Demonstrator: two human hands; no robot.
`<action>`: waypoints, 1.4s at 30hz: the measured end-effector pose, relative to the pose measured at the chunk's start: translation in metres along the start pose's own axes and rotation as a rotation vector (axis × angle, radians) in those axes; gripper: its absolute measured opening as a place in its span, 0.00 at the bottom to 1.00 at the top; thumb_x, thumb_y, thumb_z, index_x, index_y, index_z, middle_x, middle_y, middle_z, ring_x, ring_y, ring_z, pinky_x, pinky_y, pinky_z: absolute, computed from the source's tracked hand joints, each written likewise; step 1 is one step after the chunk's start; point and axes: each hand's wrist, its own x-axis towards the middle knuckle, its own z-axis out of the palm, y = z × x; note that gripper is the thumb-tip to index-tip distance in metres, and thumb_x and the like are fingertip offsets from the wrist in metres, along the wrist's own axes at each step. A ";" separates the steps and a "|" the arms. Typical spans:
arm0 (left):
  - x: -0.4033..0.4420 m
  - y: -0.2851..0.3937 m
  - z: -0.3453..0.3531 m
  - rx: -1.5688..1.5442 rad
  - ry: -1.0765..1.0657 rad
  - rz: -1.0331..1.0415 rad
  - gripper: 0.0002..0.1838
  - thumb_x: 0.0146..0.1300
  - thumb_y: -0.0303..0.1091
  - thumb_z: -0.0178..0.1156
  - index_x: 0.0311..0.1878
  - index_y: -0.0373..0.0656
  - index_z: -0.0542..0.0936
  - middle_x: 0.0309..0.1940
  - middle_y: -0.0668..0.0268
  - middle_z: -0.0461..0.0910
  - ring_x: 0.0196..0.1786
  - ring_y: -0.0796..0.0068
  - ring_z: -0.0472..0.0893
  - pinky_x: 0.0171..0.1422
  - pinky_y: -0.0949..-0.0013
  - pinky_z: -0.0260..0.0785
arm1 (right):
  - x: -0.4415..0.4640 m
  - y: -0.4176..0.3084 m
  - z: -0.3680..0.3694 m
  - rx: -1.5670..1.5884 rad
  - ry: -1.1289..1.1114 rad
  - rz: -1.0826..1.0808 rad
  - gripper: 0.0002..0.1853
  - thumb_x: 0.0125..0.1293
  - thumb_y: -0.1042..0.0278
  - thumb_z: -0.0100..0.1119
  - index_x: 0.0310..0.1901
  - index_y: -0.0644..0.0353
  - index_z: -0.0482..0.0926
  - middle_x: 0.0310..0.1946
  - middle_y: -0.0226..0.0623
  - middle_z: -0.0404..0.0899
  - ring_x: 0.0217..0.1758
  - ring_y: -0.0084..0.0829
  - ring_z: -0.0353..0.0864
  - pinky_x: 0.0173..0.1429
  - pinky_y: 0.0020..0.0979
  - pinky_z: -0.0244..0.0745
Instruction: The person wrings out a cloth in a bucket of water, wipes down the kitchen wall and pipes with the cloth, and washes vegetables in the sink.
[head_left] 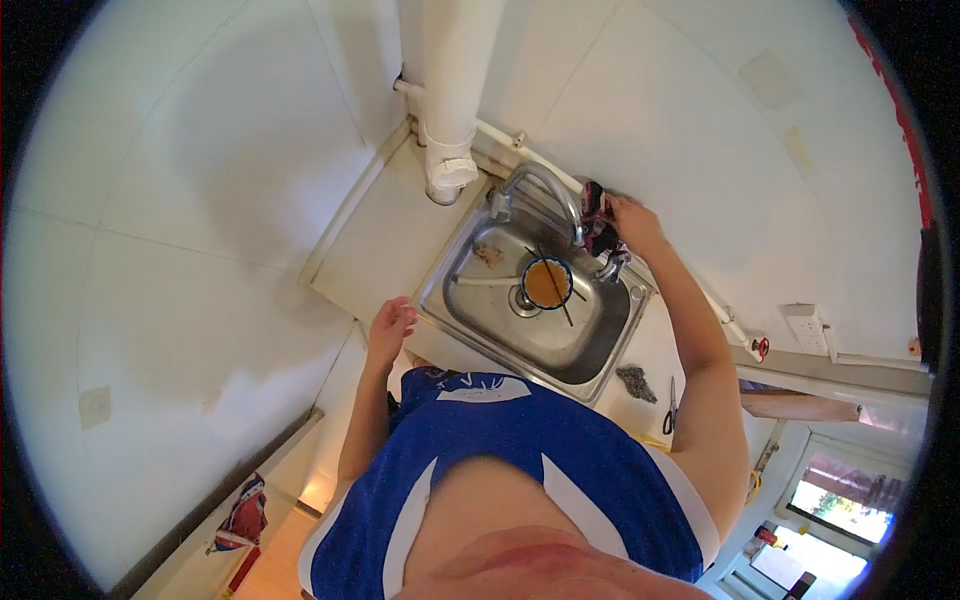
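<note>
My right hand [634,223] reaches to the back of the sink, its fingers closed on a dark red-and-black cloth [598,232] bunched beside the tap. My left hand [392,326] hovers by the sink's left front corner, fingers loosely bent and apart, with nothing visible in it. Inside the steel sink [590,345] stands a blue-rimmed bowl [549,284] of orange-brown liquid. Thin dark chopsticks [569,317] lie across the bowl. A pale stick-like handle [483,281] extends left of it. The curved metal tap [553,178] arches over the sink's back edge.
Food scraps [488,254] lie in the sink's left part. A grey scouring pad [636,383] and dark-handled scissors [670,410] rest on the right counter. A thick white pipe [455,100] rises at the back corner. A wall socket [803,322] is at right.
</note>
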 end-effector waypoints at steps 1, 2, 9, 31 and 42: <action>0.004 0.003 -0.002 0.001 -0.005 0.002 0.15 0.60 0.33 0.55 0.51 0.47 0.73 0.37 0.70 0.77 0.38 0.81 0.76 0.40 0.76 0.68 | -0.001 -0.006 -0.013 -0.121 -0.165 0.072 0.19 0.57 0.69 0.52 0.53 0.53 0.69 0.40 0.46 0.77 0.45 0.47 0.75 0.47 0.42 0.72; 0.008 0.006 -0.004 -0.015 -0.016 0.017 0.15 0.60 0.33 0.56 0.52 0.47 0.72 0.37 0.70 0.77 0.38 0.81 0.76 0.40 0.76 0.68 | -0.001 -0.008 -0.019 -0.123 -0.164 0.077 0.19 0.57 0.69 0.52 0.53 0.53 0.69 0.40 0.46 0.77 0.45 0.47 0.75 0.47 0.42 0.72; 0.024 0.063 0.012 -0.090 -0.216 0.131 0.16 0.62 0.37 0.55 0.53 0.48 0.71 0.41 0.68 0.78 0.42 0.77 0.76 0.46 0.71 0.68 | 0.009 -0.022 -0.067 0.224 0.543 0.309 0.16 0.59 0.69 0.50 0.50 0.55 0.69 0.34 0.47 0.78 0.36 0.49 0.78 0.35 0.44 0.72; 0.100 0.092 -0.069 -0.147 -0.153 0.154 0.14 0.61 0.32 0.55 0.51 0.46 0.72 0.38 0.68 0.79 0.36 0.80 0.76 0.40 0.75 0.67 | 0.182 -0.157 -0.034 0.377 0.120 -0.179 0.14 0.53 0.74 0.52 0.43 0.60 0.75 0.41 0.51 0.76 0.45 0.52 0.74 0.46 0.44 0.71; 0.167 0.131 -0.037 -0.164 -0.252 0.182 0.15 0.62 0.37 0.55 0.51 0.47 0.72 0.38 0.68 0.79 0.37 0.81 0.76 0.40 0.76 0.67 | 0.194 -0.150 -0.007 0.275 0.239 -0.121 0.12 0.51 0.68 0.54 0.39 0.61 0.78 0.39 0.52 0.77 0.42 0.51 0.76 0.46 0.43 0.73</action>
